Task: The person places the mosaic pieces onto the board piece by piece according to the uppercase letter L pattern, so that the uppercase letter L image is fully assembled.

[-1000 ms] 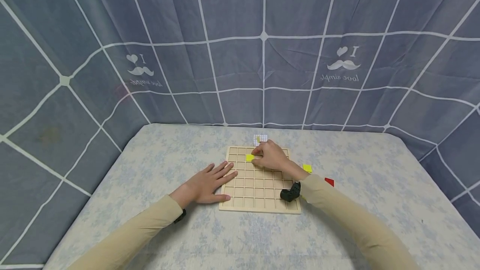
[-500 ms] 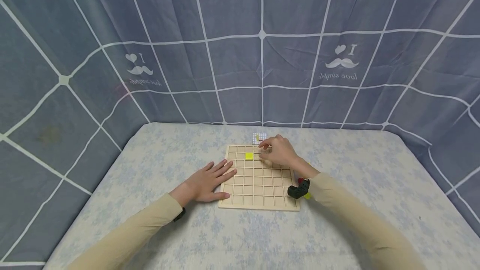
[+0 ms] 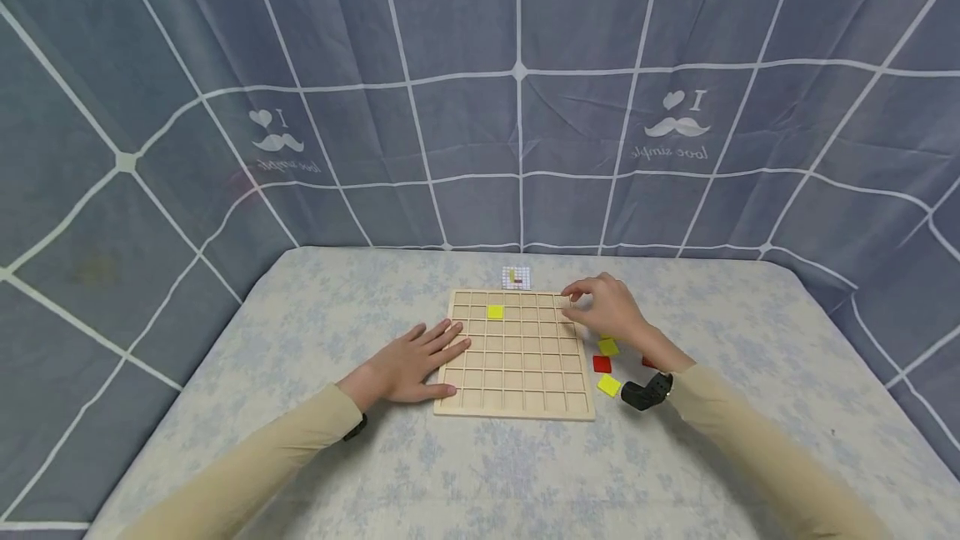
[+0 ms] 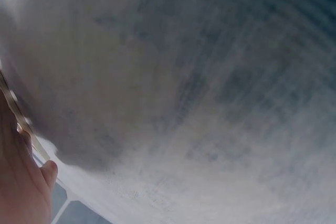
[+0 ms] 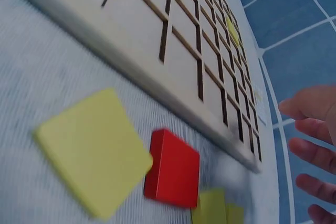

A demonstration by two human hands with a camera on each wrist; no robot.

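A wooden grid board lies on the table, with one yellow square tile in a cell near its far left part. My left hand rests flat with spread fingers over the board's left edge. My right hand hovers by the board's far right corner, fingers loosely bent and nothing between them. Nearer me, right of the board, lie a loose yellow tile and a red tile. Another yellow tile lies just beyond them, and a second red tile is partly hidden by my right wrist.
A small printed grid card with coloured marks lies behind the board's far edge. The patterned tablecloth covers the table, and a blue-grey curtain with white lines hangs behind and at both sides.
My right hand has left the yellow tile in its cell and moved right, towards the board's far right corner. The loose tiles beside the board show more now. My left hand has stayed put.
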